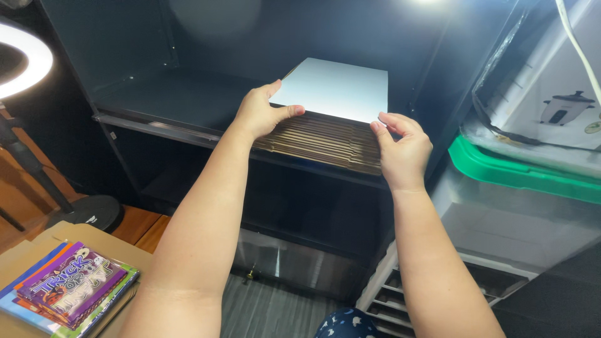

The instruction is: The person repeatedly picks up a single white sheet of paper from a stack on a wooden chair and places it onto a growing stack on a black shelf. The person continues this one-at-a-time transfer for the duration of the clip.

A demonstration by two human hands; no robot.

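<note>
Cardboard stack (325, 134) lies flat on shelf (169, 103), long axis running inward, both hands gripping.

Ring light (28, 56), lit, upper left, on a dark stand with round base (94, 211). Stack of colourful books (69, 289), lower left, on a brown cardboard surface (100, 241). Clear storage bin with green lid (519, 172), right; above it a plastic-wrapped box (551, 94) picturing a rice cooker.
</note>
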